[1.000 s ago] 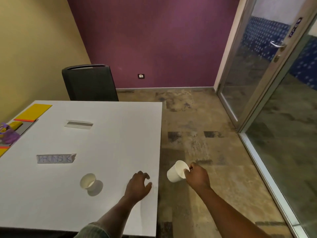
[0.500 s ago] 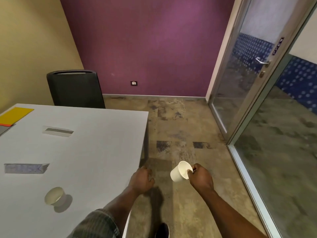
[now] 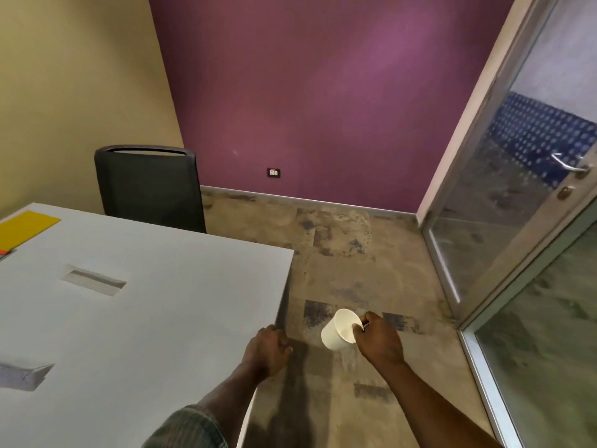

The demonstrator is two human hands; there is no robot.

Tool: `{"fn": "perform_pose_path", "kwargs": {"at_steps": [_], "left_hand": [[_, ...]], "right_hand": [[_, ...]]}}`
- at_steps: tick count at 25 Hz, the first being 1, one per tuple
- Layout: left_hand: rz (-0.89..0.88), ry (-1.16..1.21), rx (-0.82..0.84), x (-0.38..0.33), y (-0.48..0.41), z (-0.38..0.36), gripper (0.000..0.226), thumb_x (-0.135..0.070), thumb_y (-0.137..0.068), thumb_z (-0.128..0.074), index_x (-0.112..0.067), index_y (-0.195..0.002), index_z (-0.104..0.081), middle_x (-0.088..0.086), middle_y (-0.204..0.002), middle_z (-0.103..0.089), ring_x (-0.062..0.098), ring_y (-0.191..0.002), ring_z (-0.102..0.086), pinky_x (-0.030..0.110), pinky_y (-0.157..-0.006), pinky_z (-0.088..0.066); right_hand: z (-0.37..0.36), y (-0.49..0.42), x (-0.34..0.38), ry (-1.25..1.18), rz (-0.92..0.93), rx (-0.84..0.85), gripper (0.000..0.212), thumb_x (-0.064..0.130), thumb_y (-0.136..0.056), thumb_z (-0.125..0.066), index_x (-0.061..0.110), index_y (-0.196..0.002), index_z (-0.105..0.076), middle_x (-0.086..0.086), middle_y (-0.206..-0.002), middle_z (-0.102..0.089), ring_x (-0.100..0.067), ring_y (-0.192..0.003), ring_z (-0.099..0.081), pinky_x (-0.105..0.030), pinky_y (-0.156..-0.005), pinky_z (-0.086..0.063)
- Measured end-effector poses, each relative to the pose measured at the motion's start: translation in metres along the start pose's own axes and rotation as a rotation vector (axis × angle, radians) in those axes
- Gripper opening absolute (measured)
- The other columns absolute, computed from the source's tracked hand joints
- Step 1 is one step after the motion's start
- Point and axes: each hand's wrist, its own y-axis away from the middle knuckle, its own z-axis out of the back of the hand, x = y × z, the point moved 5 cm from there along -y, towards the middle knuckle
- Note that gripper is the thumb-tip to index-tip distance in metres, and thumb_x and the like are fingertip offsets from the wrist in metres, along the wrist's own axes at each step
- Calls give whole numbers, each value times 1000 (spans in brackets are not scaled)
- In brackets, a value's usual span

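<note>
My right hand [image 3: 379, 342] pinches the rim of a white paper cup [image 3: 337, 328], thumb inside, and holds it tilted on its side over the floor, to the right of the table. My left hand [image 3: 268, 349] is at the right edge of the white table [image 3: 155, 318], its fingers curled over that edge.
Two folded paper name cards [image 3: 93, 281] [image 3: 24, 376] and a yellow sheet [image 3: 22, 227] lie on the table. A black chair [image 3: 148, 189] stands behind it. A glass door [image 3: 523, 202] with a metal handle is on the right. Patterned floor runs between table and door.
The view has swung right and up, and the second cup on the table has left the frame. My left hand slid from the tabletop to its right edge. The held cup stays put.
</note>
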Motion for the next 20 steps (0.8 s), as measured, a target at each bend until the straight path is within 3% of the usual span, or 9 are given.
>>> {"fn": "perform_pose_path", "kwargs": {"at_steps": [9,13,15,20], "left_hand": [[126,-20,-27,41,-137,50,36,-48,-90,-59,-22,-114,-66,-1,-119,-61,19,-111,-58,34,-93,-52],[278,-26,83,71,-173,53,46,-52,-89,-62,-22,-123,-61,2,-130,-54,21,-119,-54,34,-97,-49],[362,-21,135,87,-189,50,54,-51,-89,-62,-21,-134,-55,4,-138,-49,25,-126,-51,37,-102,-47],[587,-2,190,117,-234,43,78,-52,-89,-60,-21,-154,-30,9,-158,-30,32,-142,-36,44,-114,-37]], "right_hand": [[-25,-148,91,34,74,73,22,30,-94,-60,15,-109,-66,-6,-112,-72,-26,-102,-67,-24,-71,-42],[-44,-200,125,51,133,117,24,30,-94,-62,13,-110,-66,-7,-114,-72,-27,-102,-67,-26,-72,-47],[-53,-227,140,50,167,144,23,30,-94,-62,13,-110,-66,-7,-113,-72,-27,-102,-67,-28,-74,-49],[-73,-315,179,63,305,221,18,29,-93,-63,13,-101,-66,-7,-104,-73,-26,-94,-67,-23,-62,-37]]}}
